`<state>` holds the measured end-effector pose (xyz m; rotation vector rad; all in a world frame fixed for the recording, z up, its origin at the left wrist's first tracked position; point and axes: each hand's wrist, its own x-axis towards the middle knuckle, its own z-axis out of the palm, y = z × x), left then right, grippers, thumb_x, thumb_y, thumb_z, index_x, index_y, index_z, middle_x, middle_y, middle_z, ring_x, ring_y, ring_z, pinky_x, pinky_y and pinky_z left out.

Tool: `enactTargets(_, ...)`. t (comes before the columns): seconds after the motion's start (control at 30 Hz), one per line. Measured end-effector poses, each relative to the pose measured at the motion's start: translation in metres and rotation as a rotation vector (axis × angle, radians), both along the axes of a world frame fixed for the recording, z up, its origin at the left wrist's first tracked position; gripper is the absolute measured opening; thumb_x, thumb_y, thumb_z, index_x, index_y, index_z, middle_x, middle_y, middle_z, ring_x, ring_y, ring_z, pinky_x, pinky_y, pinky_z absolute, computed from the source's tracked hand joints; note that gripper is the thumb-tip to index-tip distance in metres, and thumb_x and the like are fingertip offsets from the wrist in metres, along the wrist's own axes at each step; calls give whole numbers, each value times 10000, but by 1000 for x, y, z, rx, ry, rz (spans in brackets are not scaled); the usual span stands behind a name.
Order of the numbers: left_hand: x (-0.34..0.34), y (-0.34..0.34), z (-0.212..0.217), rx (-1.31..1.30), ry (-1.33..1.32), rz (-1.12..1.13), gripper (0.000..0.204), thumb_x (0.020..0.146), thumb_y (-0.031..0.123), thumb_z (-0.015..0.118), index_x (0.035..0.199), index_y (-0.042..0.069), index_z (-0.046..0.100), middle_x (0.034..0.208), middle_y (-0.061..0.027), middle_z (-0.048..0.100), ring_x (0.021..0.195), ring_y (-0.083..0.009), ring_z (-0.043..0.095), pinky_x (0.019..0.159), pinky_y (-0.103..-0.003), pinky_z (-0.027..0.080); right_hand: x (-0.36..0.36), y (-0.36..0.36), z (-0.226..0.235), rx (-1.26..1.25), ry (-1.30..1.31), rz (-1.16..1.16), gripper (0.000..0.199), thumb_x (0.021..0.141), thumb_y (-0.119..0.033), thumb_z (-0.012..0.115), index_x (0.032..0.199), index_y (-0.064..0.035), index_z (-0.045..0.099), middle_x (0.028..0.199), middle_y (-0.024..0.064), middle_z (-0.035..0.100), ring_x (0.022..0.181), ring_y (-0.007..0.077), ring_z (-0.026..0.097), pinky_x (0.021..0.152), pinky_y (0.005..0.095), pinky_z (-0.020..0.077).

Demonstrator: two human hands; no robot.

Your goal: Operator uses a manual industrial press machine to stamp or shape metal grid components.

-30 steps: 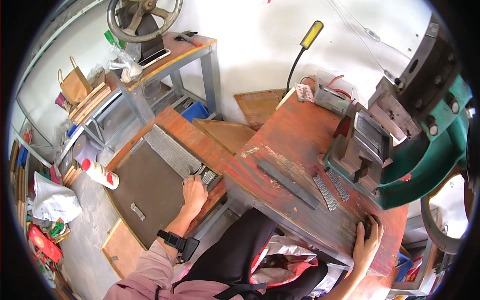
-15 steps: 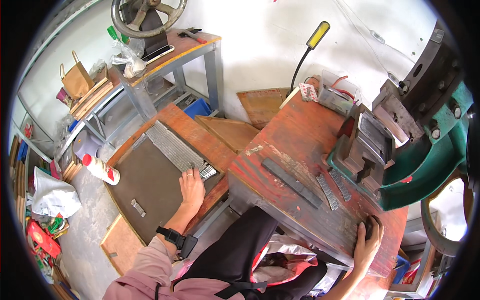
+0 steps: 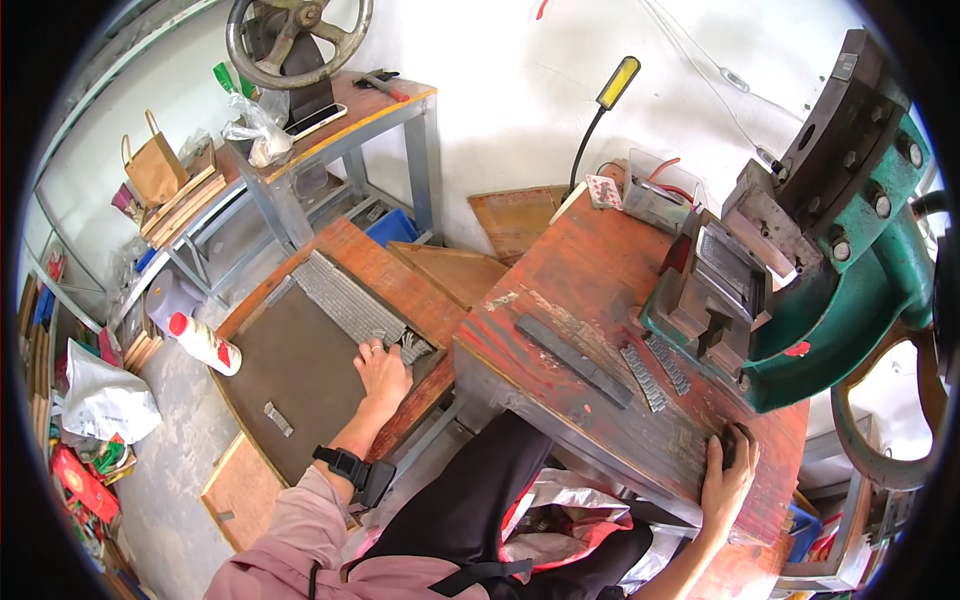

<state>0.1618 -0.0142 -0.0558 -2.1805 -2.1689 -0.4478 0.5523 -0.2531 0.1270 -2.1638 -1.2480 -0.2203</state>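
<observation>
Well apart, two bare hands reach across two surfaces before us. We see the left hand palm down, fingers bent over slim grey metallic strips packed in rows along the far-right edge of a brown, thin-rimmed tray; whether it pinches one, we cannot tell. Loose grey metal pieces bunch at the tray's right corner, a small grey block lies near its left edge, and a white bottle with a red cap sits at its left corner. We find the right hand closed around a dark, rounded object near the near-right corner of a worn red wooden bench. A flat dark-grey bar lies roughly along the bench's near edge, two toothed grey strips between it and a heavy green machine.
</observation>
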Motion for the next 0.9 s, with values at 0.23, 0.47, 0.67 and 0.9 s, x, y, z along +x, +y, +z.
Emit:
enactTargets(0.23, -3, -1, -9, -21, 90, -199, 304, 700, 191, 696, 961, 52, 630, 972, -100, 597, 1067, -303, 423, 880, -472, 296, -2, 1, 1, 10, 0, -18, 306, 838, -159, 598, 1077, 31, 570, 1110, 179, 552, 1039, 346, 508, 917, 413, 395)
enactTargets(0.47, -28, 7, 33, -511, -403, -37, 413, 795, 288, 649, 1095, 10, 598, 1089, -133, 620, 1045, -306, 514, 937, -494, 310, -4, 0, 3, 20, -15, -24, 298, 841, -160, 589, 1073, 28, 577, 1092, 172, 559, 1027, 334, 526, 911, 388, 405)
enactTargets(0.67, -42, -22, 139, -620, -961, -266, 351, 817, 125, 648, 1127, -18, 568, 981, -71, 628, 864, -178, 581, 811, -324, 453, -3, 0, 1, 56, -28, -19, 295, 822, -158, 619, 1054, 21, 592, 1088, 177, 564, 1026, 347, 519, 906, 405, 409)
enactTargets(0.9, 63, -60, 231, -460, -696, -1042, 348, 824, 141, 659, 1114, -22, 557, 938, -133, 617, 902, -224, 606, 811, -337, 468, 1, -4, -2, 115, -53, -12, 317, 790, -201, 668, 1029, 1, 613, 1086, 180, 570, 1024, 366, 514, 894, 428, 415)
